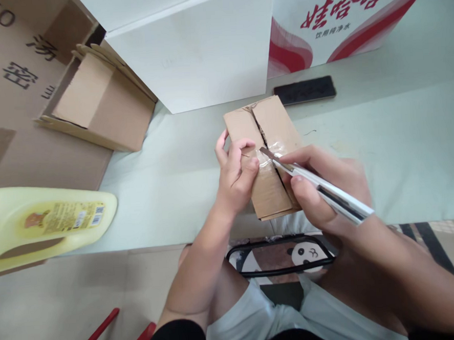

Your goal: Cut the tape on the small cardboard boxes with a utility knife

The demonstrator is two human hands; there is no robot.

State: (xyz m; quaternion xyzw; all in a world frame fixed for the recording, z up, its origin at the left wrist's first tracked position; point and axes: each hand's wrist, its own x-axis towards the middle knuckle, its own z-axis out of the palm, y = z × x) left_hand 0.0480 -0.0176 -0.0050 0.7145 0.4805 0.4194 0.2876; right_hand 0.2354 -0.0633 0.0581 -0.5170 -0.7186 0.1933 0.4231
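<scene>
A small brown cardboard box [265, 137] lies near the table's front edge, its top flaps sealed with clear tape. My left hand [235, 172] holds the box's left side, fingers curled over the top and thumb pressed on the tape. My right hand [324, 189] grips a white utility knife [320, 185]. The knife's blade tip rests on the tape at the centre seam of the box.
A white foam box [196, 48] stands behind the small box. A black phone [304, 90] lies to its right, before a red-and-white carton [340, 14]. Open brown cartons [99, 101] sit at the left. A yellow jug [41, 222] lies at the front left.
</scene>
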